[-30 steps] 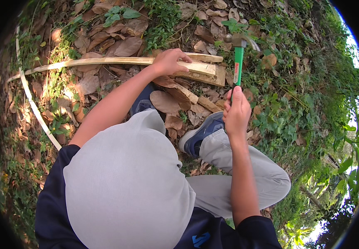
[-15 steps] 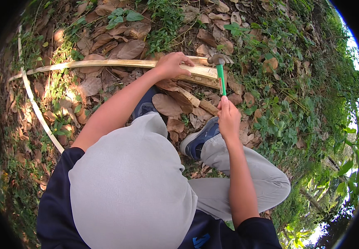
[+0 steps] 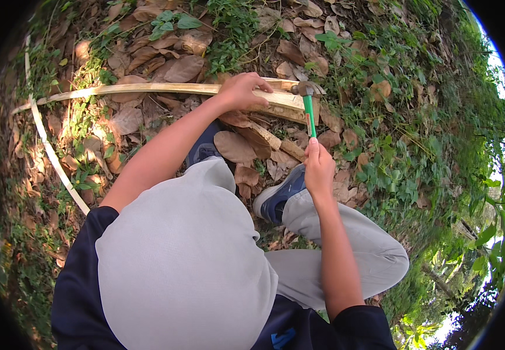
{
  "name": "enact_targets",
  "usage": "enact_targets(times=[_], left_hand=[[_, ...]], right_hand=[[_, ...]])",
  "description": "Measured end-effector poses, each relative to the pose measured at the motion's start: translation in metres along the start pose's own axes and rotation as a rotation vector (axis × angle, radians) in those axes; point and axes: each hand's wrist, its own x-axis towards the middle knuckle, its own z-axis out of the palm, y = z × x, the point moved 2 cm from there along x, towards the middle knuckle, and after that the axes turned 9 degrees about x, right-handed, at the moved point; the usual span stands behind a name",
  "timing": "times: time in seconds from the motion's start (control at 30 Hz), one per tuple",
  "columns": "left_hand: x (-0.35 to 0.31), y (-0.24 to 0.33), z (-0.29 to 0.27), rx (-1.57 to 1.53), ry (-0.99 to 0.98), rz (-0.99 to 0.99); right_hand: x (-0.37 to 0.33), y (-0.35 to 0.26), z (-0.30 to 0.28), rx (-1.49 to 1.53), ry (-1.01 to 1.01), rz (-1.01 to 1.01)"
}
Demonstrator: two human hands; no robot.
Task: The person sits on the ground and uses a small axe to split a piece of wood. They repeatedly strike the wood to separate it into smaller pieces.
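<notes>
A long pale wooden strip (image 3: 147,88) runs from the left and ends over a thicker wooden block (image 3: 287,105). My left hand (image 3: 242,92) is curled over the strip near the block, gripping it; part of its fingers hide the wood beneath. In my right hand (image 3: 320,170) is a claw hammer (image 3: 308,105) with a green handle, held near the handle's lower end. The hammer's metal head is at the right end of the strip, over the block; whether it touches the wood I cannot tell.
Dry brown leaves (image 3: 235,147) and green plants cover the ground. Another pale strip (image 3: 51,151) crosses the long one at the left. A short wood piece (image 3: 293,150) lies near my blue shoe (image 3: 275,204). Denser greenery stands at the right.
The hammer's head has come down slightly toward the wood, and my right hand has shifted a little left. My left hand and the strip have stayed put.
</notes>
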Motion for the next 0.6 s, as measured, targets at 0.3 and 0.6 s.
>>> enact_targets(times=[0.3, 0.6], left_hand=[[-0.004, -0.009, 0.001, 0.007, -0.018, -0.011], [-0.003, -0.013, 0.008, -0.011, 0.033, 0.012]], right_hand=[[-0.011, -0.095, -0.024, 0.654, 0.104, -0.282], [-0.003, -0.036, -0.002, 0.046, 0.023, 0.005]])
